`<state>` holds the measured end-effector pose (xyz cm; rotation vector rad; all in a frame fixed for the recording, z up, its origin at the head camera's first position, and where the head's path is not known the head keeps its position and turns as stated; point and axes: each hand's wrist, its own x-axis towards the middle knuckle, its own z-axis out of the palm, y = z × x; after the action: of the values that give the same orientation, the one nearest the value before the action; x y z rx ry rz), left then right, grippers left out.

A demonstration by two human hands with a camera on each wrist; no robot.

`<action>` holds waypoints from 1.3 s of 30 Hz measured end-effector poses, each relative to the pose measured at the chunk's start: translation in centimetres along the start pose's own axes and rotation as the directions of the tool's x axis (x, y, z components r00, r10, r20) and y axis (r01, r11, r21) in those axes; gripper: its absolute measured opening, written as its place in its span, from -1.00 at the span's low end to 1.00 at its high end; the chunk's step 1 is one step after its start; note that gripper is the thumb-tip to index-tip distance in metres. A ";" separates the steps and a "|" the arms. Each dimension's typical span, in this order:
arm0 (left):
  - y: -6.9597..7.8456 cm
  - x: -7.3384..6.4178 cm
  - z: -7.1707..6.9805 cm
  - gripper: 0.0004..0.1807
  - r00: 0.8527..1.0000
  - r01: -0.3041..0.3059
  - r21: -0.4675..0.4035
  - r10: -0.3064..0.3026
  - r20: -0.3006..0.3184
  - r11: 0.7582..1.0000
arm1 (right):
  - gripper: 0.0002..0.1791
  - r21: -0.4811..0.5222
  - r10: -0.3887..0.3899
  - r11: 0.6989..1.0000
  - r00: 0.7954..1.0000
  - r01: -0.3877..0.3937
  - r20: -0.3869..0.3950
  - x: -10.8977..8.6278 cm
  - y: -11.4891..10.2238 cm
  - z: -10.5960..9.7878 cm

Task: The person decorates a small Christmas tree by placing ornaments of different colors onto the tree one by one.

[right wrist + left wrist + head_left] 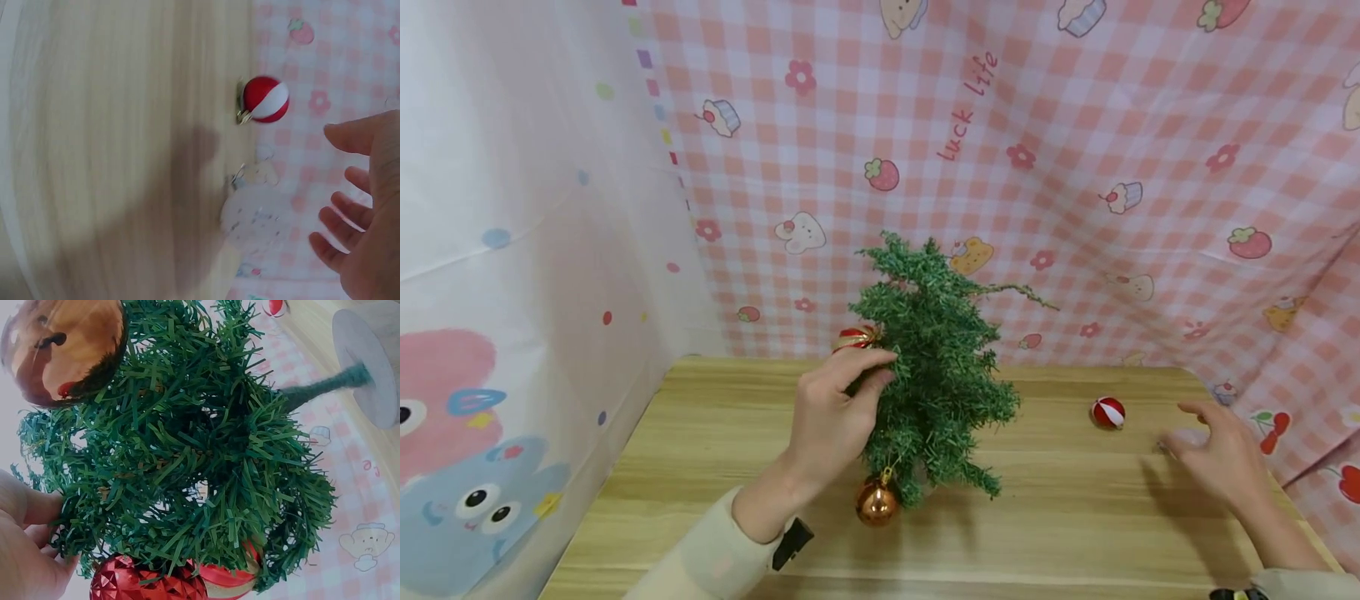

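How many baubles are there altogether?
5: copper bauble, faceted red bauble and red-gold bauble at the tree; red-and-white bauble and translucent bauble on the table. More may be hidden.

A pale cream left sleeve (703, 546) and a pale right sleeve (1303, 586) are showing, while a black left strap (792, 544) and a black right strap (1237, 595) are sitting beside them.

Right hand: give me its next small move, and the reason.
Probably bring the right hand in and close its fingers around the see-through speckled ball. The hand is open and holds nothing, and in the head view that ball shows right by its thumb, nearer than the red-and-white ball.
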<state>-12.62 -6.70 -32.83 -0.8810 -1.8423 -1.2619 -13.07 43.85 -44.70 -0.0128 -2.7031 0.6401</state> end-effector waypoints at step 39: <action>-3.0 1.1 -1.0 -0.69 0.964 0.247 -0.176 -0.224 0.142 0.953 | -0.31 -0.062 0.074 0.996 0.991 -0.067 0.110 -0.5 3.6 0.2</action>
<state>-15.52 -8.37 -32.98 -0.8746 -1.9912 -1.5881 -12.92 46.99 -46.58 -0.0908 -2.8398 0.5988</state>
